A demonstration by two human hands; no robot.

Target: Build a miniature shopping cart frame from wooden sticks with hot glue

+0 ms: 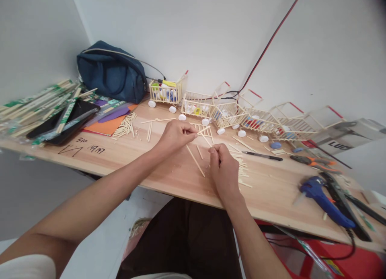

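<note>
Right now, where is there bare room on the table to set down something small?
Bare tabletop lies between the pen and the blue glue gun, and between the left forearm and a long loose stick. Crowded: along the wall, by stick carts; at the left end, by wrapped sticks.

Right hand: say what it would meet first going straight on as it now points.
Beyond its pinched stick, the right hand would probably first meet the ladder-like stick frame on the table, though the hand's height is unclear and it might pass above.
</note>
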